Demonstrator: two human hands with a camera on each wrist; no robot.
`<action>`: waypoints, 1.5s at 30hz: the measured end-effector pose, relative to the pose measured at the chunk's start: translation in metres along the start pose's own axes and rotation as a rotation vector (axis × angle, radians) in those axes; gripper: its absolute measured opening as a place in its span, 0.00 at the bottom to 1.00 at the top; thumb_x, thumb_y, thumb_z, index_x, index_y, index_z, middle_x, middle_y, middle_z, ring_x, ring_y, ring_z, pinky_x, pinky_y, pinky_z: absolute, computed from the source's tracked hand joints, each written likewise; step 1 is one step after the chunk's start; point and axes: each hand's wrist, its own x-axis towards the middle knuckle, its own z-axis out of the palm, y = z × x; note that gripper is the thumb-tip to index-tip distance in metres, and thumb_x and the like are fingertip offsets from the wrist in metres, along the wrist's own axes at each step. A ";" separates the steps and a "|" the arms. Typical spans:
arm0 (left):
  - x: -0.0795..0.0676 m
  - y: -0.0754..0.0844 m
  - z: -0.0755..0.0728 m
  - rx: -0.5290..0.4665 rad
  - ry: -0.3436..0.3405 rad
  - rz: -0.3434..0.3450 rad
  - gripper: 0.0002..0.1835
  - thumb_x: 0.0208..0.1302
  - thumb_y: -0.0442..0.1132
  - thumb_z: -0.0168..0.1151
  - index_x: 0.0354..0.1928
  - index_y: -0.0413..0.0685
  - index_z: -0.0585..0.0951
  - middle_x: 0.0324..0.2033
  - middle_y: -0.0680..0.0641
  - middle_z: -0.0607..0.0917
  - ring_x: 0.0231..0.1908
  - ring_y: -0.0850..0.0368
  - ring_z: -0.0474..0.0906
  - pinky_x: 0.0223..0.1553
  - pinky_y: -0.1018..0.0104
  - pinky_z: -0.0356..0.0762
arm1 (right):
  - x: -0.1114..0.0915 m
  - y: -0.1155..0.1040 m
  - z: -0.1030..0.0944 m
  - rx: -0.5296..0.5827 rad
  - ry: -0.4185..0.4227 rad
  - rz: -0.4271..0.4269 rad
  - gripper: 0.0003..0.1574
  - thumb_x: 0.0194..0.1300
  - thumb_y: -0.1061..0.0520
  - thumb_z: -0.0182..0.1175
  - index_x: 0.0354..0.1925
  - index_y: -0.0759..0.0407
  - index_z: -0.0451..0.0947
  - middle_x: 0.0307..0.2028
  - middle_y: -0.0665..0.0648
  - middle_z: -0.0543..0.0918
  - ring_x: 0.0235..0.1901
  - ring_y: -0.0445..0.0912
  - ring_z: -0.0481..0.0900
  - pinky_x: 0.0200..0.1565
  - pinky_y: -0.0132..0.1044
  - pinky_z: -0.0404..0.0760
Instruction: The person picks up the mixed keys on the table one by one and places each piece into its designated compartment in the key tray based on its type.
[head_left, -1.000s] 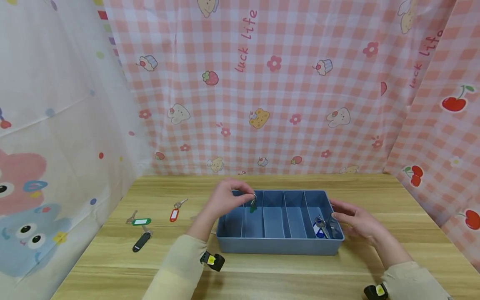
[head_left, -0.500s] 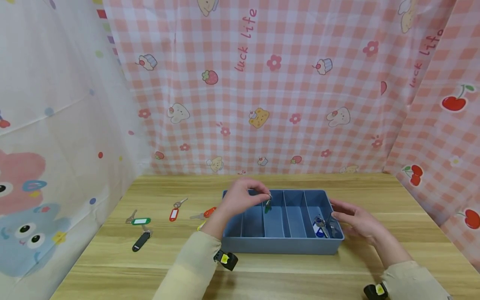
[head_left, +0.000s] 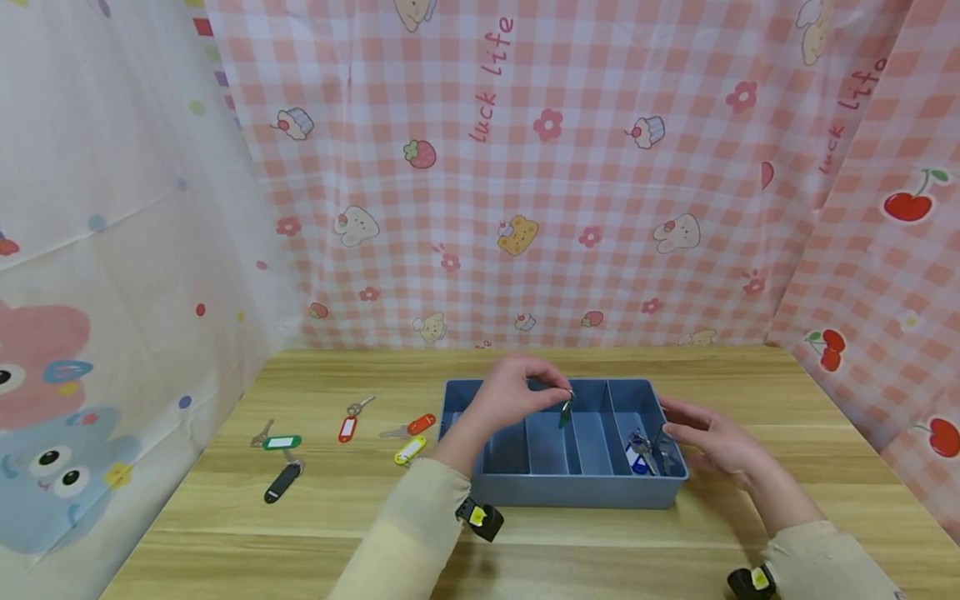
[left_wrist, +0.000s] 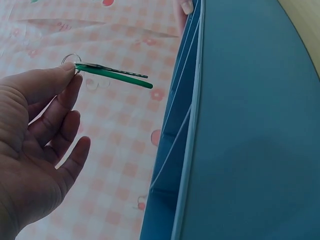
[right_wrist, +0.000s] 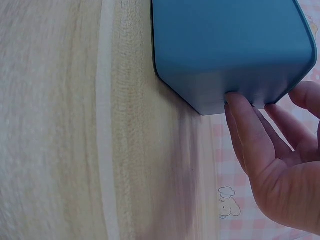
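Left hand (head_left: 517, 392): fingers clamped on green-tagged key (left_wrist: 115, 76), held above blue tray (head_left: 577, 492). Right hand (head_left: 723, 446): fingers extended, touching tray's right end. Black-tagged key (head_left: 282, 483) on desk (head_left: 225, 542), left. Blue-tagged key (head_left: 638, 462) in tray's right compartment.

Two hands (head_left: 521, 396), one box (head_left: 577, 492), five tabletop tags (head_left: 347, 429)

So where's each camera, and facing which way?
Head: on the head, facing forward and down at the box; sleeves, left grip and right grip show.
Left wrist: on that wrist, facing the left grip and green tag; a right fingertip shows.
Right wrist: on that wrist, facing the right grip against the box.
Both wrist views show the box.
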 end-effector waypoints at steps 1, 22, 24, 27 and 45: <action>0.001 0.001 0.002 0.000 -0.004 -0.005 0.03 0.64 0.39 0.69 0.38 0.51 0.88 0.33 0.59 0.85 0.37 0.65 0.78 0.41 0.68 0.77 | 0.000 0.000 0.000 0.003 -0.002 -0.002 0.42 0.74 0.57 0.56 0.74 0.71 0.48 0.71 0.77 0.53 0.52 0.41 0.75 0.53 0.50 0.79; 0.021 0.016 0.027 -0.060 -0.049 0.015 0.04 0.64 0.38 0.69 0.39 0.49 0.88 0.33 0.58 0.86 0.33 0.67 0.77 0.37 0.73 0.76 | -0.001 -0.002 0.001 -0.030 0.009 0.018 0.42 0.74 0.56 0.56 0.74 0.71 0.49 0.72 0.76 0.51 0.57 0.48 0.73 0.56 0.54 0.76; 0.023 0.017 0.029 -0.047 -0.054 0.011 0.04 0.64 0.38 0.69 0.39 0.48 0.88 0.33 0.58 0.85 0.34 0.68 0.77 0.37 0.74 0.76 | -0.001 -0.002 0.001 -0.030 0.008 0.014 0.42 0.74 0.56 0.56 0.74 0.71 0.49 0.72 0.76 0.52 0.58 0.49 0.73 0.56 0.55 0.75; 0.026 0.018 0.032 -0.034 -0.062 -0.003 0.04 0.64 0.39 0.69 0.39 0.49 0.88 0.33 0.59 0.85 0.33 0.68 0.77 0.38 0.75 0.76 | -0.001 -0.001 0.000 -0.031 0.005 0.012 0.42 0.74 0.56 0.56 0.74 0.71 0.49 0.72 0.76 0.52 0.59 0.51 0.72 0.56 0.56 0.75; 0.036 0.011 0.038 -0.052 -0.091 -0.111 0.03 0.65 0.39 0.68 0.37 0.49 0.88 0.31 0.58 0.85 0.32 0.67 0.77 0.37 0.74 0.76 | -0.001 -0.001 0.000 -0.040 0.010 0.016 0.41 0.74 0.57 0.56 0.74 0.71 0.50 0.72 0.76 0.52 0.60 0.53 0.70 0.56 0.56 0.75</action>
